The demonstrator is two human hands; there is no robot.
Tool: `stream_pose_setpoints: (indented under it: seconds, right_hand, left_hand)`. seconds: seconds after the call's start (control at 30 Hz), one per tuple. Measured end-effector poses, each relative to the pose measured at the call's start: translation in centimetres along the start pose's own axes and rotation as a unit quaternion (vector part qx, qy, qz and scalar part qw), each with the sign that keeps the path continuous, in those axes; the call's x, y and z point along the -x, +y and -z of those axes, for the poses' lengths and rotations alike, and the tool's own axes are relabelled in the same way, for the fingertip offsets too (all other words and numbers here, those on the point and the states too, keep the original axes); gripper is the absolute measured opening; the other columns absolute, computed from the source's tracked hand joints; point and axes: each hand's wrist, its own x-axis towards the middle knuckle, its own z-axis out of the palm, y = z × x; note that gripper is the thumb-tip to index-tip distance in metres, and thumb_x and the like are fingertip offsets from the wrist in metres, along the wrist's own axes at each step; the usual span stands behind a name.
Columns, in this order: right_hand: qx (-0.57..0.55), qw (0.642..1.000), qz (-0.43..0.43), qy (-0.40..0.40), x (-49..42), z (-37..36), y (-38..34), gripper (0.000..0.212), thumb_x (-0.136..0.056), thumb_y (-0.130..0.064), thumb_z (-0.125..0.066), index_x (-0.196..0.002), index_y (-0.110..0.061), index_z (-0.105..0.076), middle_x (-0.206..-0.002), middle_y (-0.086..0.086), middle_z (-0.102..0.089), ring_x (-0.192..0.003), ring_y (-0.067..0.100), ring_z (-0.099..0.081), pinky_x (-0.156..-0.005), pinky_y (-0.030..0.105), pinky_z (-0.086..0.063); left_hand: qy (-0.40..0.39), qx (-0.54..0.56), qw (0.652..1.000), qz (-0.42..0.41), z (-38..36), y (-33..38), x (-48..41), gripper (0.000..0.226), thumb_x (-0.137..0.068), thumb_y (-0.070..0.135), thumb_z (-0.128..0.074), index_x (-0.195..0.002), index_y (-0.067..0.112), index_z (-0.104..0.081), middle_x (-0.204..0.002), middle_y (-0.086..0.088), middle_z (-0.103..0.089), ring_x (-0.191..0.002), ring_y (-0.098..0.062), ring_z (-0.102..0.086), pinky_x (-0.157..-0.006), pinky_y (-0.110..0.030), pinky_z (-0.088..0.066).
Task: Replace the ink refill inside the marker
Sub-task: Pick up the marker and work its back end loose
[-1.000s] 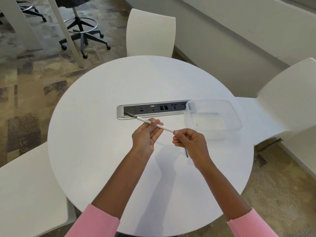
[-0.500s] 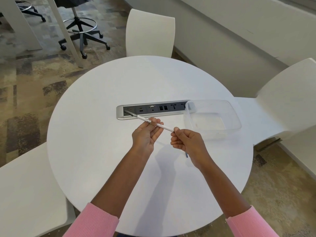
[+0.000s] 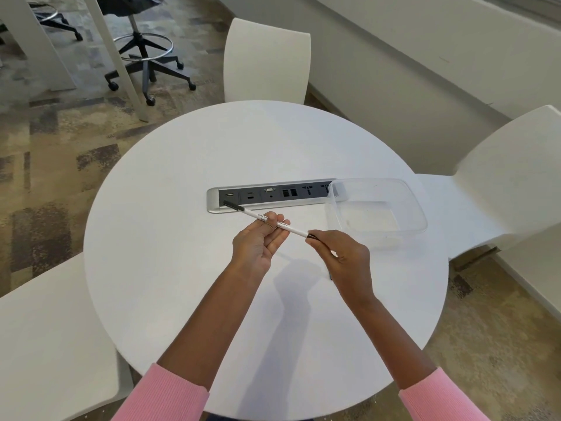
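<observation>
Round white table, clear plastic tub at the right, sitting partly over the recessed socket strip. Both hands work above the table centre.

Left hand is palm up, fingers curled around the mid-barrel of the marker. The marker is thin and white and is held off the table, nearly level, with its dark cap end pointing at the socket strip.

Right hand pinches the dark near end. A thin dark piece pokes out below that hand; can't tell what it is.

Handling, as I judge it: light, rigid, smooth plastic, so likely slippery. Grip mid-barrel to anchor and pinch the end piece firmly. Pull straight along the axis, since a narrow barrel may flex or crack if levered.
</observation>
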Motion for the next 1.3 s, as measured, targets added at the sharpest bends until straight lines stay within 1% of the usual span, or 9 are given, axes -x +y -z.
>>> stream_pose_setpoints:
  seconds: [0.07,0.17,0.23,0.3,0.43,0.8,0.97,1.17,1.3]
  right_hand:
    - [0.027,0.999,0.034,0.000,0.0,0.0,0.3,0.010,-0.077,-0.005,-0.067,-0.086,-0.002,-0.070,-0.078,0.010,-0.072,-0.077,0.015,-0.060,-0.069,0.017,-0.049]
    - [-0.079,0.989,-0.124,-0.029,-0.5,0.1,-0.3,0.009,-0.076,-0.007,-0.071,-0.084,-0.012,-0.071,-0.075,0.000,-0.070,-0.071,0.006,-0.064,-0.068,0.009,-0.050]
    - [-0.180,0.951,-0.246,-0.052,-0.8,0.1,-0.8,0.005,-0.079,-0.015,-0.069,-0.075,-0.018,-0.070,-0.065,-0.004,-0.069,-0.062,0.006,-0.065,-0.065,0.016,-0.054]
    - [-0.279,0.897,-0.338,-0.064,-1.1,0.0,-1.1,0.019,-0.084,-0.025,-0.061,-0.071,-0.015,-0.069,-0.057,-0.004,-0.068,-0.056,0.008,-0.065,-0.057,0.018,-0.055]
    - [-0.309,0.851,-0.409,-0.115,-1.3,0.1,-1.1,0.026,-0.087,-0.026,-0.058,-0.072,-0.009,-0.069,-0.058,-0.001,-0.066,-0.052,0.005,-0.064,-0.051,0.013,-0.052]
    - [-0.213,0.923,-0.304,-0.105,-0.9,0.6,-0.8,0.018,-0.082,-0.008,-0.064,-0.065,-0.013,-0.069,-0.045,-0.008,-0.064,-0.045,0.003,-0.059,-0.049,0.011,-0.051]
    - [-0.130,0.954,-0.241,-0.119,-0.5,0.7,-0.6,0.014,-0.082,-0.008,-0.065,-0.070,-0.016,-0.067,-0.057,-0.004,-0.062,-0.049,-0.001,-0.057,-0.054,0.009,-0.048]
    - [0.099,0.980,-0.068,-0.156,-0.2,0.5,-0.7,0.012,-0.085,-0.015,-0.062,-0.082,-0.003,-0.061,-0.082,0.010,-0.067,-0.074,0.022,-0.059,-0.067,0.033,-0.047]
    - [-0.033,0.976,-0.185,-0.114,-0.7,0.4,-0.8,0.009,-0.082,-0.011,-0.065,-0.074,-0.007,-0.062,-0.064,-0.001,-0.063,-0.057,0.004,-0.059,-0.058,0.016,-0.049]
  left_hand:
    - [0.002,0.001,1.000,0.001,0.0,0.0,0.0,0.010,-0.084,-0.002,-0.058,-0.074,-0.001,-0.059,-0.050,-0.004,-0.069,-0.049,-0.015,-0.069,-0.049,-0.024,-0.057]
    - [0.001,0.000,1.000,-0.005,0.1,0.1,0.0,0.010,-0.084,-0.001,-0.059,-0.074,0.000,-0.060,-0.051,-0.003,-0.070,-0.050,-0.014,-0.069,-0.051,-0.024,-0.059]
    - [0.000,-0.003,1.000,-0.009,0.2,0.1,-0.1,0.009,-0.084,-0.001,-0.059,-0.075,0.000,-0.060,-0.051,-0.003,-0.070,-0.050,-0.014,-0.069,-0.053,-0.024,-0.059]
    - [0.002,-0.009,1.000,-0.011,0.2,0.1,-0.1,0.009,-0.085,-0.001,-0.059,-0.076,0.001,-0.060,-0.051,-0.002,-0.070,-0.051,-0.013,-0.069,-0.052,-0.023,-0.058]
    - [-0.003,-0.028,0.999,-0.015,0.3,-0.2,-0.1,0.011,-0.085,-0.002,-0.057,-0.076,0.002,-0.061,-0.052,0.000,-0.070,-0.052,-0.012,-0.070,-0.055,-0.022,-0.059]
    - [-0.001,-0.056,0.998,-0.024,0.3,-0.3,-0.2,0.010,-0.085,0.000,-0.059,-0.075,0.001,-0.061,-0.050,0.000,-0.069,-0.051,-0.013,-0.069,-0.055,-0.023,-0.059]
    - [0.005,-0.063,0.998,-0.019,0.3,-0.5,-0.3,0.011,-0.085,-0.002,-0.058,-0.074,0.000,-0.061,-0.049,0.000,-0.069,-0.049,-0.012,-0.069,-0.053,-0.022,-0.059]
    - [0.029,-0.057,0.998,-0.012,0.5,-0.6,-0.4,0.012,-0.083,-0.002,-0.061,-0.072,0.001,-0.061,-0.051,-0.003,-0.068,-0.048,-0.013,-0.068,-0.053,-0.023,-0.059]
    - [-0.031,-0.062,0.998,-0.012,0.5,-0.2,-0.7,0.007,-0.085,0.006,-0.061,-0.078,0.005,-0.063,-0.057,0.000,-0.072,-0.059,-0.011,-0.071,-0.058,-0.020,-0.059]
